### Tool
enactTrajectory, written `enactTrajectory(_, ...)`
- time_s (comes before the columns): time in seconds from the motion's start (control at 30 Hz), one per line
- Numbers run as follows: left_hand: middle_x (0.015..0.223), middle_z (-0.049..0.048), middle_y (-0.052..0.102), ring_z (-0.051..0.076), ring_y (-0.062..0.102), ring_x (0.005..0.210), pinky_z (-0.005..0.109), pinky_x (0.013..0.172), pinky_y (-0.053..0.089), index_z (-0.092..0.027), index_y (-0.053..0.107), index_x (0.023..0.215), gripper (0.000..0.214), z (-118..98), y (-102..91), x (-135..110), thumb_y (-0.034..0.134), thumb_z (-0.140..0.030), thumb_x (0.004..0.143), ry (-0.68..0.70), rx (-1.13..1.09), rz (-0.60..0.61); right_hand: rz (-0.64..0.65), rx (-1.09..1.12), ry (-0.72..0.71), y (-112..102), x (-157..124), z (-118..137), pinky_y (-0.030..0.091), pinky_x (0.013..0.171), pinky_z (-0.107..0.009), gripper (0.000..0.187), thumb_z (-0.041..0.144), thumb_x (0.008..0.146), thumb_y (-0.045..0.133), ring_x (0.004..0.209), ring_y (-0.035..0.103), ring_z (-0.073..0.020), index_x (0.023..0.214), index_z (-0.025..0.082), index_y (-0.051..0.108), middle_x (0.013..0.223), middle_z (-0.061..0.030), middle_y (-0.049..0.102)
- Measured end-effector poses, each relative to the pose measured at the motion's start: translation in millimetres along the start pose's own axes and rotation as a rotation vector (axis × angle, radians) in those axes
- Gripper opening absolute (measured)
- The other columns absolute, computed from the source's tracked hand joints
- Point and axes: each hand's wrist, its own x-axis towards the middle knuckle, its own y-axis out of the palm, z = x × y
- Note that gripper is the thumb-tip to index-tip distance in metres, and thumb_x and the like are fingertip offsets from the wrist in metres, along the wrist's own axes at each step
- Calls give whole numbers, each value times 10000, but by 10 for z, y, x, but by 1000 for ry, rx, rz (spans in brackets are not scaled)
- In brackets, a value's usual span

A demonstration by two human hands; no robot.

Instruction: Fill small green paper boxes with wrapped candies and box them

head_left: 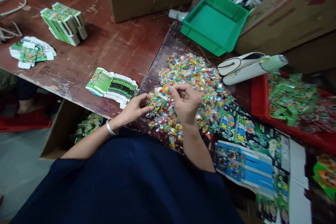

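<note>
My left hand (140, 106) is closed around a small green printed candy box (156, 102), whose white flap stands open at the top. Just above that opening, my right hand (185, 102) pinches a small clear packet of colourful candies (164, 90). Beneath both hands spreads a wide heap of similar clear candy packets (191, 73). A row of flattened green and white boxes (112, 84) lies left of my left hand.
A green tray (189, 28) stands behind the heap, beside a pale bottle in a white holder (244, 70). At right are a red bin (258, 98) of green packets and printed cardboard sheets (244, 164). An open carton (54, 140) sits below the table's left edge.
</note>
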Motion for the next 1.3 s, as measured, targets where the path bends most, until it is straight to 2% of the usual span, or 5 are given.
enactTrajectory(0.2, 1054, 58, 708, 207, 712, 969, 342, 877, 607, -224, 604, 1206, 479, -49, 15, -50, 850, -302, 803, 111, -52, -160, 225, -57, -130, 33, 18, -28, 532, 1118, -528, 97, 339, 962, 705, 1236, 668, -283, 930, 304, 790, 1242, -48, 740)
enactTrajectory(0.33, 1044, 19, 630, 133, 673, 780, 259, 706, 596, -299, 537, 1397, 628, -62, 18, -79, 839, -314, 846, 173, -78, -180, 251, 178, 67, 93, -90, -99, 632, 830, -385, 250, 398, 963, 713, 943, 748, -208, 1180, 286, 766, 1074, -39, 788)
enactTrajectory(0.47, 1024, 3, 600, 99, 645, 747, 216, 668, 577, -270, 578, 1239, 451, -30, -11, -70, 832, -322, 870, 209, -57, -134, 187, 183, 105, 193, -242, -192, 584, 680, -314, 193, 417, 924, 755, 713, 686, -152, 999, 242, 790, 847, 0, 765)
enactTrajectory(0.87, 997, 13, 529, 95, 527, 693, 219, 574, 466, -267, 515, 1312, 483, -61, -68, -40, 781, -350, 918, 212, 33, 28, 33, 263, 101, 422, -274, -234, 639, 736, -343, 163, 366, 892, 780, 748, 738, -170, 998, 242, 771, 878, -20, 794)
enactTrajectory(1.3, 955, -6, 620, 113, 636, 749, 227, 660, 527, -274, 449, 1206, 560, 64, -66, -7, 863, -364, 839, 198, -238, -165, 125, 291, 44, 524, -173, -154, 642, 879, -381, 236, 423, 926, 766, 941, 756, -201, 1099, 288, 678, 1003, -25, 768)
